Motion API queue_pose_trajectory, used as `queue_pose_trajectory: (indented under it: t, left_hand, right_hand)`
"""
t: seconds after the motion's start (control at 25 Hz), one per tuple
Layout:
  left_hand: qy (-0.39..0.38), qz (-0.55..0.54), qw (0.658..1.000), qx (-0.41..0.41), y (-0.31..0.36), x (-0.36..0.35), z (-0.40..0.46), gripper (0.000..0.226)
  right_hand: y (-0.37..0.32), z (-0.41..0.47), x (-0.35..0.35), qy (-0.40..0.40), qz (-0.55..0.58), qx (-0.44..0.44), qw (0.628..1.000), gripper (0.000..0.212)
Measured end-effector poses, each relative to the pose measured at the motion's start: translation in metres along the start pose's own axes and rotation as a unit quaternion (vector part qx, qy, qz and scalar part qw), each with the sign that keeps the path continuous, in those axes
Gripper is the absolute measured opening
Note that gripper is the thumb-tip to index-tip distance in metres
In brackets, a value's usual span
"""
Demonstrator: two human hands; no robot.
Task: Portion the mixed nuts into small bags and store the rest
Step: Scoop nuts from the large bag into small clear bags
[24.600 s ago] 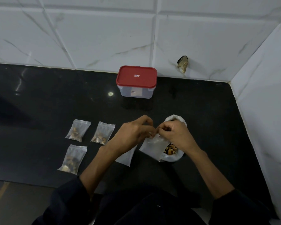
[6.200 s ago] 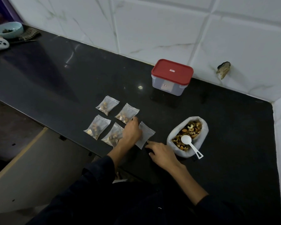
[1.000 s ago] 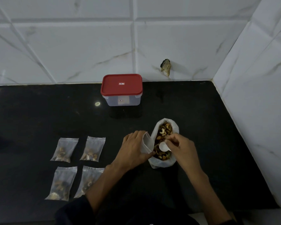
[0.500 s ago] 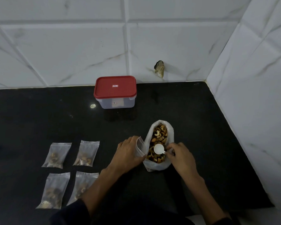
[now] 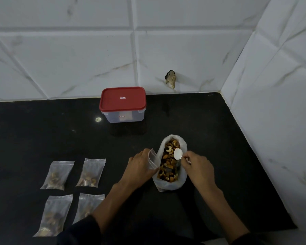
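Note:
A large white bag of mixed nuts (image 5: 167,184) stands open on the black counter (image 5: 42,135). My left hand (image 5: 140,167) holds a small clear zip bag (image 5: 152,159) upright against the big bag's left rim. My right hand (image 5: 197,167) pinches the handle of a white spoon (image 5: 178,153), whose bowl lies over the nuts. Several small filled bags lie flat to the left, among them one (image 5: 57,175) and another (image 5: 91,172).
A clear container with a red lid (image 5: 122,100) stands shut near the tiled back wall. A tiled side wall (image 5: 272,121) closes the counter on the right. The counter's front edge (image 5: 254,234) runs just below my arms.
The spoon's bowl has shifted a little farther up over the nuts. My left hand keeps the small bag at the big bag's rim. The camera view moved slightly.

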State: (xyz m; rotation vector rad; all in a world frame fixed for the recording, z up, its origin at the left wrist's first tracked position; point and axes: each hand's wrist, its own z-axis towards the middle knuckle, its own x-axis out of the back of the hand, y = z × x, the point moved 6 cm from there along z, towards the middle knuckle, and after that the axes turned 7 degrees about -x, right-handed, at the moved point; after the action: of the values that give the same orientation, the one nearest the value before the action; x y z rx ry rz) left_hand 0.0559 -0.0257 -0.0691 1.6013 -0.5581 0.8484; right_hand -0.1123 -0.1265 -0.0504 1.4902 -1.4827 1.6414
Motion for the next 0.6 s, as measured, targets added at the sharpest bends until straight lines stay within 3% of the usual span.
queue_pose_trajectory:
  t: [0.12, 0.28, 0.6]
  left_hand:
    - [-0.012, -0.019, 1.000, 0.008, 0.001, -0.004, 0.007, 0.059]
    - [-0.034, -0.044, 0.998, 0.027, 0.000, -0.014, 0.006, 0.054]
    - [0.025, -0.112, 0.989, 0.094, -0.004, -0.017, 0.003, 0.031]
  right_hand:
    - [-0.007, 0.007, 0.000, 0.024, 0.012, 0.022, 0.999, 0.020]
    - [-0.017, 0.017, -0.001, 0.033, -0.059, 0.045, 0.997, 0.025]
    - [-0.022, -0.001, -0.027, -0.065, -0.120, 0.066, 0.988, 0.037]
